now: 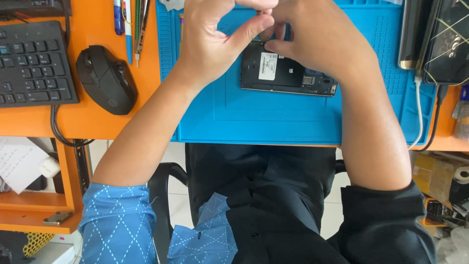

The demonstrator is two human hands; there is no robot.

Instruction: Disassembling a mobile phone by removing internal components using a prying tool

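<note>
1. Surface: an orange desk (93, 122) seen from above, cut off at the top and both sides. The landmark for all positions below is the blue work mat (273, 117) lying on it.
2. Left of the mat: a black keyboard (31, 63), partly out of frame, and a black mouse (107, 78) between keyboard and mat. Pens (129, 24) lie just beside the mat's upper left corner, their tops cut off.
3. Right of the mat: two dark devices (430, 39), overlapping its right edge, with a white cable (419, 112) running down; details are hard to make out.
4. On the mat, upper middle: an opened black phone (281, 73), back cover off, white label showing. Its upper edge is hidden by the hands.
5. Left hand (215, 44): above the phone's upper left corner, thumb and forefinger pinched together at the tips.
6. Right hand (317, 39): over the phone's upper right part, fingertips touching its top edge.
7. Whatever is pinched between the meeting fingertips is too small and hidden to identify.
</note>
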